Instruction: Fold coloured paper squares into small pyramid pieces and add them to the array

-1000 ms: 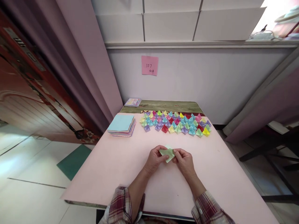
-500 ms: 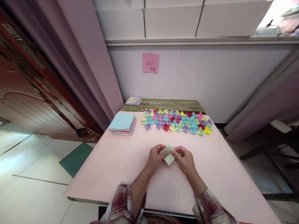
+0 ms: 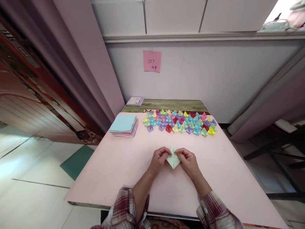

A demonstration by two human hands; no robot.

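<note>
Folding seems the step in hand: the left hand (image 3: 157, 160) and right hand (image 3: 189, 161) pinch opposite sides of a pale-green, diamond-shaped folded paper (image 3: 173, 162), about midway between the side edges of the pink-covered rectangular table (image 3: 140, 159). The next move likely calls for even fingertip pressure along the creases.

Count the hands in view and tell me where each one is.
2: the left hand grips the left side of the light green folded paper, and the right hand grips its right side.
</note>
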